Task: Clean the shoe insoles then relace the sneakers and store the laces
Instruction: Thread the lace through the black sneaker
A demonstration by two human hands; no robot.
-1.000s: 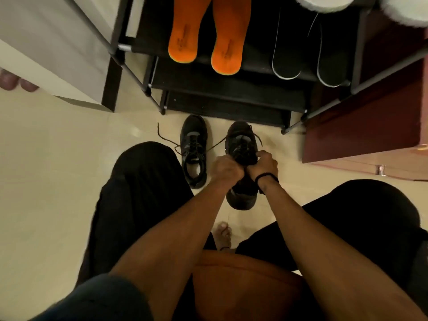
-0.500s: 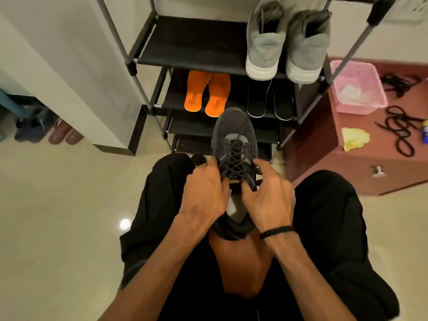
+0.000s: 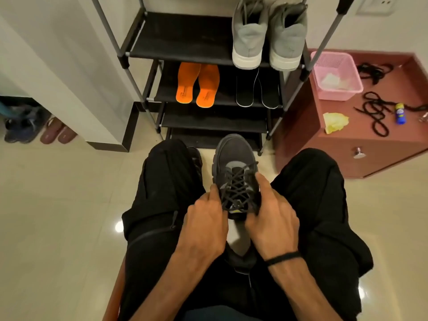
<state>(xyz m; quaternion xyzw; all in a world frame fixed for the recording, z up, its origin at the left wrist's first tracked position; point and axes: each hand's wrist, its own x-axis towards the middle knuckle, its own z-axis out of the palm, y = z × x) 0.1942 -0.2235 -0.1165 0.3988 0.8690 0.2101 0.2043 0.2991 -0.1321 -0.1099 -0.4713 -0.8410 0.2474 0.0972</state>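
Observation:
A dark grey sneaker (image 3: 234, 156) with black laces (image 3: 236, 186) sits between my knees, toe pointing away. My left hand (image 3: 203, 223) grips its left side near the tongue. My right hand (image 3: 271, 214) holds the right side, index finger stretched along the eyelets. The second dark sneaker (image 3: 196, 158) peeks out behind my left knee. Two orange insoles (image 3: 198, 85) and two black insoles (image 3: 257, 89) lie on the rack's middle shelf. Loose black laces (image 3: 375, 114) lie on the red cabinet.
A black shoe rack (image 3: 180, 40) stands ahead with grey sneakers (image 3: 268, 35) on top. The red cabinet (image 3: 347, 144) at right carries a pink basket (image 3: 335, 75), a yellow cloth (image 3: 334, 121) and a small blue bottle (image 3: 399, 113). Shoes (image 3: 37, 128) sit at far left.
I lifted the sneaker from the floor up between my knees. The view tilted up to show the rack and cabinet. My right index finger now stretches along the eyelets.

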